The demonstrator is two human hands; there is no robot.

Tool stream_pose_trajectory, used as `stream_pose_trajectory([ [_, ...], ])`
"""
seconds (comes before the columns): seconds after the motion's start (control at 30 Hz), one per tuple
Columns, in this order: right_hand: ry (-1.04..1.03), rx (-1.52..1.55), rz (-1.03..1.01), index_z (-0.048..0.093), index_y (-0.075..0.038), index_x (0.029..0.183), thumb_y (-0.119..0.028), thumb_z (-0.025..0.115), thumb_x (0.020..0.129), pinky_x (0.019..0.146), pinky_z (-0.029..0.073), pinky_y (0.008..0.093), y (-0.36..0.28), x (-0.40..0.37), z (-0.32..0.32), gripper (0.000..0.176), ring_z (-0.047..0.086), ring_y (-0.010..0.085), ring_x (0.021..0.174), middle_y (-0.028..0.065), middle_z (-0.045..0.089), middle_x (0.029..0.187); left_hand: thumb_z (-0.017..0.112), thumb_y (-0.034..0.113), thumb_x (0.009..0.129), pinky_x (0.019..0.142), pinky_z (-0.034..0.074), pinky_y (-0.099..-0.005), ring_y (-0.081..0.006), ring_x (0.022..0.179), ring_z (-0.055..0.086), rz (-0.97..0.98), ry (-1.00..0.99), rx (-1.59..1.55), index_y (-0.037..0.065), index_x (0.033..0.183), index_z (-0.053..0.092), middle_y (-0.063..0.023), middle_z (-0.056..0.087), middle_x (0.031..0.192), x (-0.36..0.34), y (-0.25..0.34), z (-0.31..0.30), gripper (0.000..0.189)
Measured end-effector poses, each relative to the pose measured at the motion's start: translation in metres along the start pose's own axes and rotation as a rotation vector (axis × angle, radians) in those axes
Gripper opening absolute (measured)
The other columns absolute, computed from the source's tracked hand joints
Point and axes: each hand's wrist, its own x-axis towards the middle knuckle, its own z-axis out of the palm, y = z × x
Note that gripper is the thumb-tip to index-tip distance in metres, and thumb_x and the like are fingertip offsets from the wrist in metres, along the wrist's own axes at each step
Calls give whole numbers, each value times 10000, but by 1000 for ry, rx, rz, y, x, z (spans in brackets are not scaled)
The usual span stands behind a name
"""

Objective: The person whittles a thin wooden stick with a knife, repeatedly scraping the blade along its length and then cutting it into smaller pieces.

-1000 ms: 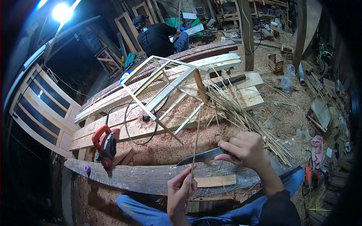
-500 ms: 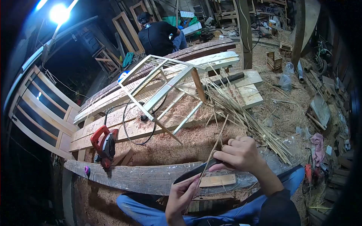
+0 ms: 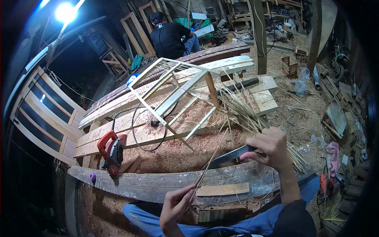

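My left hand (image 3: 176, 205) pinches a thin bamboo strip (image 3: 207, 168) near its lower end, and the strip slants up and away from me. My right hand (image 3: 269, 148) is wrapped round the handle of a knife (image 3: 229, 157). The broad blade points left, with its tip overlapping the strip. Both are above a weathered grey plank (image 3: 150, 187) that lies across in front of my knees. A short flat piece of pale wood (image 3: 223, 189) rests on this plank, below the blade. Beyond my right hand a bundle of thin bamboo strips (image 3: 246, 112) is spread out.
A slatted wooden frame (image 3: 179, 94) stands on shavings-covered boards (image 3: 98, 136). A red power planer (image 3: 111, 152) leans at the plank's left, near a small purple object (image 3: 92, 177). A person in black (image 3: 171, 39) sits at the back. A wooden post (image 3: 257, 39) rises behind the bundle.
My right hand has moved right and up with the knife, uncovering more of the blade. My left hand has shifted left and down, still holding the strip. The camera view has shifted slightly.
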Motion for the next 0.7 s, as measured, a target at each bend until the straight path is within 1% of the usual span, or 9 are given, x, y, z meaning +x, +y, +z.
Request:
stream_pose_trajectory([
  [0.07,-11,-9,-1,692,-145,794,-548,759,756,514,354,326,-8,2,1,410,505,172,524,-18,525,588,577,7,1004,560,363,-167,-17,682,500,3,16,55,-82,1238,647,13,617,830,5,-4,-6,260],
  [0.13,-21,-26,11,683,-153,802,-533,747,780,510,375,309,-9,3,1,386,515,156,532,-22,512,593,575,27,1009,590,387,-181,-20,707,510,107,-57,22,-72,1268,630,-6,630,862,10,-8,-9,283],
  [0.27,-36,36,-16,686,-153,813,-514,748,801,505,390,314,-13,3,6,367,518,158,526,-19,528,599,554,53,1022,613,405,-196,-24,710,507,93,-68,23,-60,1305,605,-36,643,887,18,0,7,309],
  [0.33,-27,51,-29,687,-151,815,-510,747,807,499,391,314,-17,5,8,364,517,159,519,-19,536,602,530,79,1034,609,407,-194,-26,677,489,99,-170,-29,-48,1324,591,-46,641,884,25,11,19,322],
  [0.37,-28,42,-7,688,-146,816,-508,748,809,496,395,315,-18,4,8,366,522,160,521,-17,544,605,516,88,1039,573,370,-177,-24,630,462,121,-132,-12,-36,1331,598,-33,617,819,26,12,27,328],
  [0.5,-10,66,38,691,-137,818,-505,743,818,487,400,322,-13,1,8,371,534,160,520,-13,555,602,525,107,1040,528,308,-170,-15,580,420,135,-36,-3,-20,1345,599,-15,589,756,32,7,41,339],
  [0.57,-12,83,59,694,-138,827,-503,740,823,488,404,320,-15,0,10,368,535,160,518,-12,549,596,540,130,1040,501,258,-178,-9,543,374,197,22,-39,-10,1348,603,-4,562,700,34,4,45,344],
  [0.63,-15,106,80,698,-138,836,-501,737,829,488,407,319,-19,-1,12,365,535,161,515,-12,542,589,549,142,1039,506,261,-183,-9,547,374,187,41,-35,-8,1340,611,5,557,694,35,4,45,342],
  [0.7,-55,75,83,708,-116,829,-505,777,779,466,390,341,-21,-1,14,398,535,188,491,-7,545,578,557,154,1038,512,265,-188,-10,552,375,180,66,-30,-7,1332,619,14,552,687,35,4,44,341],
])
